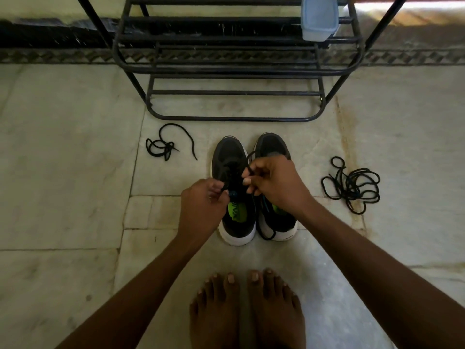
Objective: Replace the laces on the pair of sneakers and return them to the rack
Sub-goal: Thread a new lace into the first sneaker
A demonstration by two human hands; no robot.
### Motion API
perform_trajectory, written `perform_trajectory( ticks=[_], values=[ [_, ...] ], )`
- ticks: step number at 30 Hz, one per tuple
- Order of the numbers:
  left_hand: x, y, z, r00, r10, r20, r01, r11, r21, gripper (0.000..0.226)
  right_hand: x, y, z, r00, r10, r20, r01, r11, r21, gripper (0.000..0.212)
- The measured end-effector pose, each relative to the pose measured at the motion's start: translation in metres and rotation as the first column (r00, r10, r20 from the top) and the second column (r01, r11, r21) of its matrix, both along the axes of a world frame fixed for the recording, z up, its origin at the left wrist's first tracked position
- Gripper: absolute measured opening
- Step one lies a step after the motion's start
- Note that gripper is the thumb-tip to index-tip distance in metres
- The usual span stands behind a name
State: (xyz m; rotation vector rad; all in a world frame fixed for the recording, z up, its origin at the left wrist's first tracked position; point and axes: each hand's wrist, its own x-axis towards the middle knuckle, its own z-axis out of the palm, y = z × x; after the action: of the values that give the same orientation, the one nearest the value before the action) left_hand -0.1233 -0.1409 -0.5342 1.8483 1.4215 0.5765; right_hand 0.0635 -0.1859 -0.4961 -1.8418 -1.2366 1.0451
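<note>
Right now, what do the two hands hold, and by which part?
Each hand pinches the black lace of the left sneaker near one end: left hand, right hand.

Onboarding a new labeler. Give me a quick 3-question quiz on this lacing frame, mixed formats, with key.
1. True or false: both sneakers already sit on the rack.
2. Multiple choice: the left hand and right hand each pinch
A. the blue container
B. a lace end over the left sneaker
C. a rack bar
3. Fill in: the bigger loose lace pile lies on the floor to the ____ of the shoes; a smaller lace bundle lies on the other side.

Key: 1 false; 2 B; 3 right.
</note>
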Motion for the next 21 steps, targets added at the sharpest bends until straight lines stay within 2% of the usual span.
perform_trajectory(
  ticks=[5,11,21],
  values=[
    [-0.003,0.012,-0.008,0.995,0.045,0.087,-0.029,0.984,-0.177,0.014,-0.017,-0.003,-0.011,0.995,-0.007,0.098,-0.002,0.996,0.088,0.010],
    [-0.012,0.024,-0.013,0.968,0.112,0.223,-0.010,0.910,-0.415,0.016,-0.027,0.002,-0.021,0.989,-0.034,0.144,0.008,0.984,0.177,0.007],
    [-0.019,0.029,-0.016,0.958,0.123,0.258,0.015,0.879,-0.477,0.023,-0.038,0.005,-0.035,0.984,-0.084,0.155,0.042,0.966,0.255,0.001]
  ],
)
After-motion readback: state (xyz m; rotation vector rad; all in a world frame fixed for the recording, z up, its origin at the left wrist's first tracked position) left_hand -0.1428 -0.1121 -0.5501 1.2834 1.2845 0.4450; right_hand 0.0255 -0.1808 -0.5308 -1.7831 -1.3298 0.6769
